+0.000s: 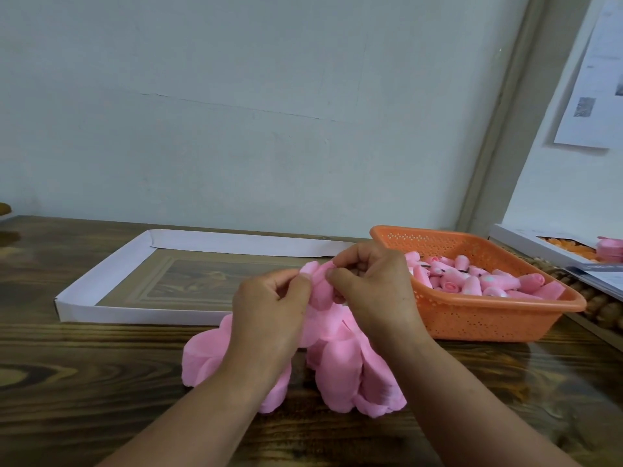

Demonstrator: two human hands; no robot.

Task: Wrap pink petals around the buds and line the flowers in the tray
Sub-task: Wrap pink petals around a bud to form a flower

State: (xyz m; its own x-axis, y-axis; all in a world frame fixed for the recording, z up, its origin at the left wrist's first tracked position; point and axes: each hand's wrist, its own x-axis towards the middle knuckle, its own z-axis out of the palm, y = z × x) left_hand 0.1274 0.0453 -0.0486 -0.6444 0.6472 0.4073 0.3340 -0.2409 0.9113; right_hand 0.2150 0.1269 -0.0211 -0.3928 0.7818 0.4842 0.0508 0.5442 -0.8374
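While the left hand pinches a pink petal, the right hand pinches it too. More petals lie beneath. Buds fill the basket beside the tray.

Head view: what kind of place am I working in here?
Probably a small craft workbench in a plain room: a wooden table against a bare wall, an orange basket full of pink buds, a shallow white tray, and loose pink petals under both hands.
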